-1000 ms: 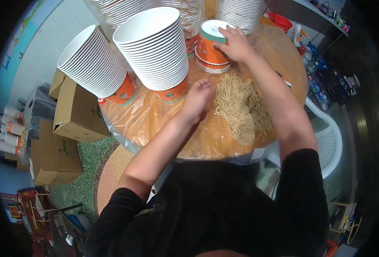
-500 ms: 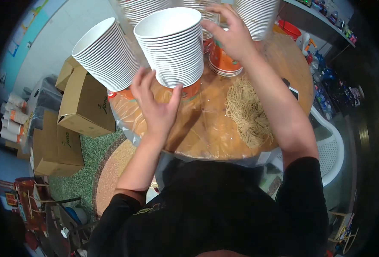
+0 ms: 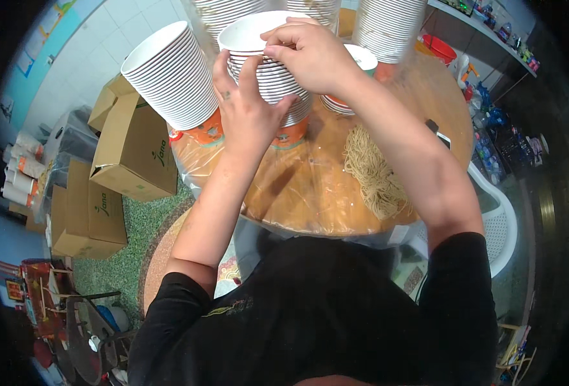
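A tall stack of nested white paper buckets (image 3: 283,82) stands in front of me on an orange patterned base (image 3: 289,136). My right hand (image 3: 313,55) is closed at the near right of the top rim, thumb and fingers pinching the edge. Against the near left side of the same stack is my left hand (image 3: 249,106), fingers spread and bent, thumb lower across the front. My hands cover part of the upper rims. Left of it, a second stack of white paper buckets (image 3: 175,80) leans outward, also on an orange base (image 3: 208,130).
The round wooden table (image 3: 323,186) has a clear plastic cover. A bundle of tan strings (image 3: 374,174) lies near my right forearm, with a phone (image 3: 443,138) beyond it. Wrapped bucket stacks (image 3: 390,29) stand behind. Cardboard boxes (image 3: 136,151) sit left; a white chair (image 3: 500,225) is right.
My left hand has risen from the stack's lower part to near its top rims. My right hand has come in leftward and closed on the top edge.
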Available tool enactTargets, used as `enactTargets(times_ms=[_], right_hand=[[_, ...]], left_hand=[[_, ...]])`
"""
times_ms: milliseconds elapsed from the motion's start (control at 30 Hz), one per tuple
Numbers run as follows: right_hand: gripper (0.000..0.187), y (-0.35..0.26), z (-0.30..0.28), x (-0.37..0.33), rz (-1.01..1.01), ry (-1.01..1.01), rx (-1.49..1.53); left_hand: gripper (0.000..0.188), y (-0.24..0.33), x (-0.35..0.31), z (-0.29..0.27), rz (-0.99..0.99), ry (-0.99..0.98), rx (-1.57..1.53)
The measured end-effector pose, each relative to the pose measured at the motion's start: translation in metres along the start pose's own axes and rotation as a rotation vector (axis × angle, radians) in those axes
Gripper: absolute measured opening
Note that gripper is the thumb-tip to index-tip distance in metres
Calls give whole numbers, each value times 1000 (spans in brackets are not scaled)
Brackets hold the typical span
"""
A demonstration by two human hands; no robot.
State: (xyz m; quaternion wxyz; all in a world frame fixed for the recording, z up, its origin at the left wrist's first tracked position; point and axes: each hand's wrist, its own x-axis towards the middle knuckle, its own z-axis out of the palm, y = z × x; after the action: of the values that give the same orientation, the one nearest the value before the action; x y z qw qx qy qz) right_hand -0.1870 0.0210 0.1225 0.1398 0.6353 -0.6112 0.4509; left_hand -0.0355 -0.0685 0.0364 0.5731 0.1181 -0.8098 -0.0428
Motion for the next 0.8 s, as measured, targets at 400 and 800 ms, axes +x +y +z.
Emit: enactTargets(times_ms=[400,800], right_hand=[[24,-16,-2,-4,106,-52,-53],[24,-57,-48,22,-254,620,-63]], left_hand=[[119,-6,6,0,0,-17,21],[124,-21,7,-9,130,-63,20]])
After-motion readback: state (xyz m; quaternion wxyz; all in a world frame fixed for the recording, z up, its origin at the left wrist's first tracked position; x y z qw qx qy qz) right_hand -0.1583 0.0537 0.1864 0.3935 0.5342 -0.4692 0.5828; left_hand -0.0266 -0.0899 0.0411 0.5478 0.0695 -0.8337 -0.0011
